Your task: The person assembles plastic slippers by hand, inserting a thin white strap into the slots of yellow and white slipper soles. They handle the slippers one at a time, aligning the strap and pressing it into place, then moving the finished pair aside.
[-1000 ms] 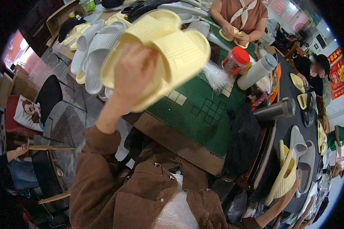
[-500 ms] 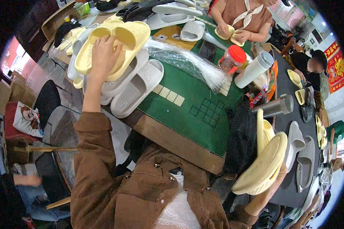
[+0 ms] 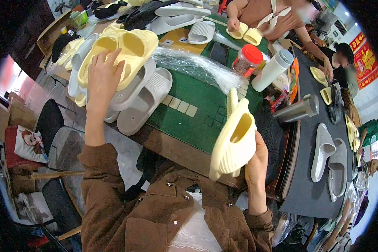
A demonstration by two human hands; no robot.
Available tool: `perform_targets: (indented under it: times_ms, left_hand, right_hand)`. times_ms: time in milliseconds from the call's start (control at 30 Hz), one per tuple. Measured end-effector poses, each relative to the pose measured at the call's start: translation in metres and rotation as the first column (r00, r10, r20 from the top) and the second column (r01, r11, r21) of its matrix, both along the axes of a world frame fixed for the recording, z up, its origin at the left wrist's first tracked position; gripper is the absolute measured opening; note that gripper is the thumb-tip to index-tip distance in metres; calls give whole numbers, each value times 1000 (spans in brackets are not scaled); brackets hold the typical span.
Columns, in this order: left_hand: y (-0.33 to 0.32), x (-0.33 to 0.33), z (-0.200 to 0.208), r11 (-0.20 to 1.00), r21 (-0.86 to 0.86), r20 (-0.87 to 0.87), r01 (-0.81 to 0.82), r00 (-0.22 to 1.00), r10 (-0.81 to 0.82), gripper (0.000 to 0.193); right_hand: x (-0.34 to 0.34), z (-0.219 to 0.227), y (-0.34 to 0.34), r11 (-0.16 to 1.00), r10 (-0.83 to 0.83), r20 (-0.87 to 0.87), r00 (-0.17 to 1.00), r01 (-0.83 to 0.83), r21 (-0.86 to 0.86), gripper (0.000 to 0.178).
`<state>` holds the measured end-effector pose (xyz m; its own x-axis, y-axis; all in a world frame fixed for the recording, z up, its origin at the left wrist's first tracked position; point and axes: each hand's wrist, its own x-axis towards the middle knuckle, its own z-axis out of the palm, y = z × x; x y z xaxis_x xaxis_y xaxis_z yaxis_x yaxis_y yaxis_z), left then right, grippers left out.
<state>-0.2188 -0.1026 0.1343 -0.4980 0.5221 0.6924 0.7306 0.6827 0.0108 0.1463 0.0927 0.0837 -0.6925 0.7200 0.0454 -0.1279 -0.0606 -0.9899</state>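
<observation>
My right hand (image 3: 256,161) grips a pair of pale yellow slippers (image 3: 235,140) by the far side, holding them tilted above the near edge of the green table mat. One slipper faces me and mostly covers its mate. At the left, my left hand (image 3: 103,80) rests on another pair of yellow slippers (image 3: 137,46), fingers apart over the insoles. That pair lies on top of a pile of grey slippers (image 3: 145,103).
A bundle of clear plastic bags (image 3: 189,63) lies across the green mat (image 3: 185,134). A red-lidded jar (image 3: 247,61), a white bottle (image 3: 273,70) and a steel tumbler (image 3: 296,109) stand at the right. Grey slippers (image 3: 323,151) lie on a dark table. Across sits a co-worker (image 3: 256,19).
My right hand has swung the yellow slippers leftward and up over the mat's edge. My left hand's fingers have spread on the pile. The co-worker has put two yellow slippers down and reaches sideways.
</observation>
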Motion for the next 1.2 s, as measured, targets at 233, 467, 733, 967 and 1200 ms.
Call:
perform_targets:
  times_ms: [233,467,733,967,1200]
  left_hand:
    - [29,75,13,913,231,140,336,917,-373,26]
    - [52,125,-15,811,241,446,533,681,-580,31]
    - [84,158,-89,802,-191,480,566,767,-427,66]
    - [101,129,-107,665,96,509,741,537,-672,44]
    - [118,152,-94,679,20,520,734,572,-635,50]
  right_hand:
    - [-30,-21,-5,984,-52,-85,995,36,-175,59]
    - [-21,-14,-4,987,63,71,995,-52,-154,50]
    - [3,-18,11,997,-10,84,996,16,-69,33]
    - [17,-7,29,970,-233,-304,924,200,-138,33]
    - [21,-3,31,965,-227,-129,965,241,106,28]
